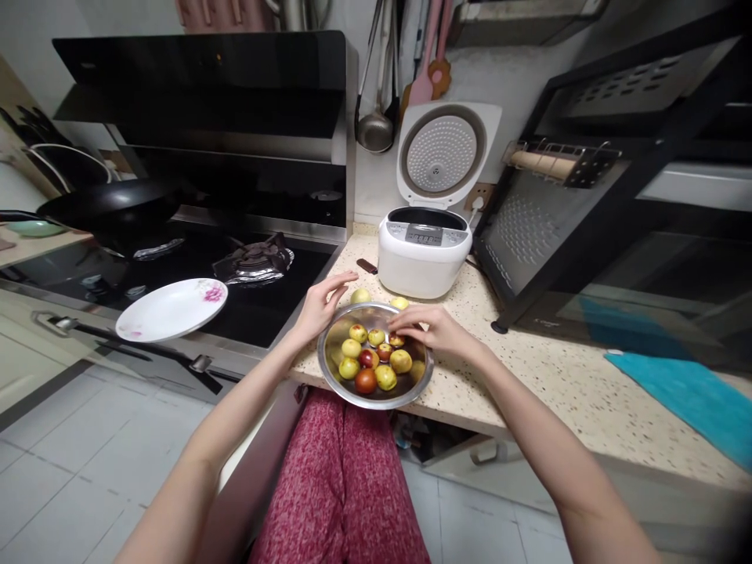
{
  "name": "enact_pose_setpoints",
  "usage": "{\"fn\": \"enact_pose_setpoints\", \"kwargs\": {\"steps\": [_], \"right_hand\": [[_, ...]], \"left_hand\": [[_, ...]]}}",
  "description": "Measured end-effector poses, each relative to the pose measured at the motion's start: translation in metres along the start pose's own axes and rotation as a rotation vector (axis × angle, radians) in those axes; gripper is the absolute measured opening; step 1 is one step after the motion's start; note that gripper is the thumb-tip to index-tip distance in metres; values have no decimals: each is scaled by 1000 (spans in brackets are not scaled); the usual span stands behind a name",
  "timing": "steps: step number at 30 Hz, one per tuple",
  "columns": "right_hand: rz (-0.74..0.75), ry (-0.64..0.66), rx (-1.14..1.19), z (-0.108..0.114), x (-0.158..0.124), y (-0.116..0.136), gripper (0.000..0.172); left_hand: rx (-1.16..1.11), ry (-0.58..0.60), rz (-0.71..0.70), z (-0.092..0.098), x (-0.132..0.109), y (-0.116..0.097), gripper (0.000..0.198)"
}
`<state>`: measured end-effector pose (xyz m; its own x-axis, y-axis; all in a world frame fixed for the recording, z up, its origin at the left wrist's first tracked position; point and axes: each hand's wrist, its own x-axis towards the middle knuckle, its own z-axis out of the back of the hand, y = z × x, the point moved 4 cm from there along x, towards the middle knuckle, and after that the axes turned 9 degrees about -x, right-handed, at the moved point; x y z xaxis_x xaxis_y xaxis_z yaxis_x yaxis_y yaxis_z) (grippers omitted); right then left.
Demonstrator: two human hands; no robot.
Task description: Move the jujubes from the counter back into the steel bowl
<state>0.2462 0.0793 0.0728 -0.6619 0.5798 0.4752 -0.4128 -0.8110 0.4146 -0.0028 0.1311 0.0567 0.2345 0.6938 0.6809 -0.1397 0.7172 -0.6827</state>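
A round steel bowl sits at the front edge of the speckled counter and holds several small yellow-green and red fruits. My left hand rests against the bowl's far left rim, fingers stretched out and holding nothing. My right hand reaches into the bowl from the right, its fingertips pinched on a small reddish fruit. Two more yellow-green fruits lie on the counter just behind the bowl.
A white rice cooker stands open behind the bowl. To the left are a black stovetop with a wok and a white flowered plate. A black rack fills the right; a teal cloth lies beyond it.
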Motion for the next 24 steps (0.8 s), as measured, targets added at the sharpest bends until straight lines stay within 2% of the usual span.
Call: {"fn": "enact_pose_setpoints", "kwargs": {"steps": [3,5,9,12,16,20,24], "right_hand": [[-81,-194,-140,9,-1,-17,22],[-115,-251,-248,11,-1,-28,26],[-124,-165,-374,4,-2,-41,35],[-126,-82,-409,-2,-2,-42,39],[-144,-42,-417,-6,-1,-43,41],[-162,-6,-370,-9,-3,-47,42],[-195,22,-326,-14,-6,-54,44]], "left_hand": [[100,63,-62,3,5,7,33],[154,149,-96,2,8,14,36],[199,356,-132,-4,9,25,44],[223,470,-113,-7,6,27,46],[237,616,-81,-10,1,26,47],[316,628,-41,-10,-2,29,46],[442,525,-12,-8,-3,31,43]]}}
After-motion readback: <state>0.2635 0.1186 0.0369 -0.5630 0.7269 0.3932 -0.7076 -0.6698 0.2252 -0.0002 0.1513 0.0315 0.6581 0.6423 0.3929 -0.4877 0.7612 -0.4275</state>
